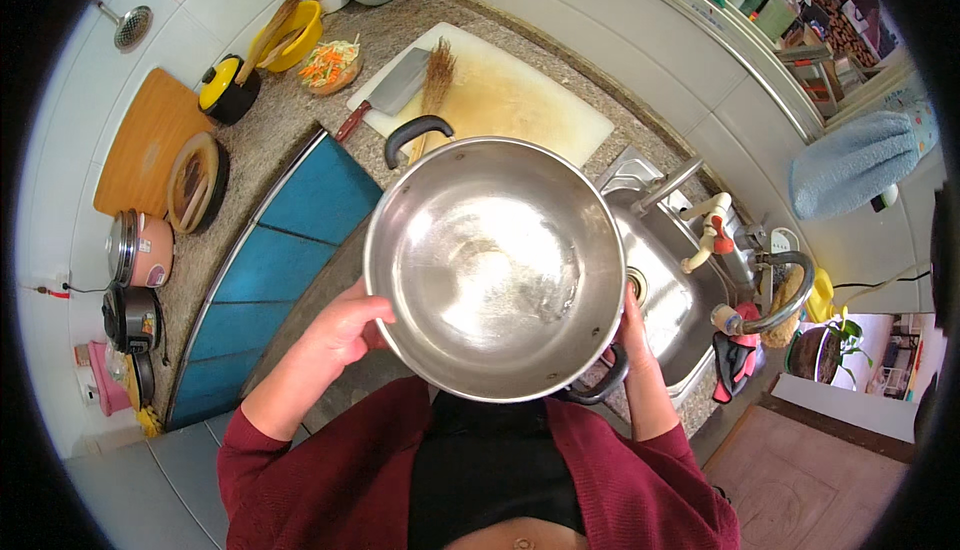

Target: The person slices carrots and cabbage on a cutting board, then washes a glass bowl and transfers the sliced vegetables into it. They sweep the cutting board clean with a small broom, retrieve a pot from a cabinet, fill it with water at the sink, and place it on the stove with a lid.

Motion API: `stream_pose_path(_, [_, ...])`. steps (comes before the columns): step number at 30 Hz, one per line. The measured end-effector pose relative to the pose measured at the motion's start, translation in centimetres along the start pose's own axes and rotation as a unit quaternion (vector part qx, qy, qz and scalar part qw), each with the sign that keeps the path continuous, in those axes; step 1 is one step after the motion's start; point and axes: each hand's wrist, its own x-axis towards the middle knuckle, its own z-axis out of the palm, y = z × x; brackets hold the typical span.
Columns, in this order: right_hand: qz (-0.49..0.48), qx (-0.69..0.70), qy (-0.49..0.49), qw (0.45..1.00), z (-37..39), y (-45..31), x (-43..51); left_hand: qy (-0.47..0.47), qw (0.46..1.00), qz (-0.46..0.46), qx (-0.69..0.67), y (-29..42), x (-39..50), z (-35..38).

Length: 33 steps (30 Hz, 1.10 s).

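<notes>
A wide stainless steel pot [495, 272] with two black handles is held up in front of my body, its inside facing the camera. A few wet-looking marks show on the metal. At its lower left rim, my left hand [349, 325] grips with the thumb over the edge and the fingers beneath hidden. My right hand [634, 332] holds the right side close to the lower handle, mostly behind the rim. Beyond the pot, a cleaver [401, 83] and a straw brush [438, 73] lie on a white cutting board [525, 92].
A steel sink [675, 302] with a faucet [667, 184] adjoins the pot's right side. On the counter at left stand a bowl of shredded vegetables [330, 66], a yellow basin [300, 39], a black pot with yellow lid [229, 92] and a pink rice cooker [150, 250].
</notes>
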Motion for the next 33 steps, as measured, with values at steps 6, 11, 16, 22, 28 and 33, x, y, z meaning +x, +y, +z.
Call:
stream_pose_path(6, [-0.04,-0.139,-0.144,0.979,7.2,-5.2,0.5,0.059,0.997,-0.001,-0.04,1.6,0.1,-4.4])
stream_pose_path(11, [-0.124,-0.215,-0.136,0.959,7.5,-10.0,-0.2,0.104,0.994,-0.011,-0.042,2.9,2.3,-3.5])
stream_pose_path(16, [-0.062,-0.283,-0.037,0.956,5.2,-10.0,-2.7,-0.022,0.999,-0.013,-0.023,1.8,4.0,-1.9])
stream_pose_path(22, [-0.037,-0.237,0.003,0.971,3.3,-5.8,-3.9,-0.042,0.994,0.008,0.103,1.8,1.3,-1.4])
stream_pose_path(28, [0.027,-0.064,-0.041,0.997,0.9,-2.6,-3.7,-0.105,0.915,0.228,0.316,4.7,0.4,1.7])
stream_pose_path(33, [0.129,0.047,-0.118,0.983,-5.3,0.2,-3.2,-0.113,0.815,0.35,0.447,5.8,1.4,11.4])
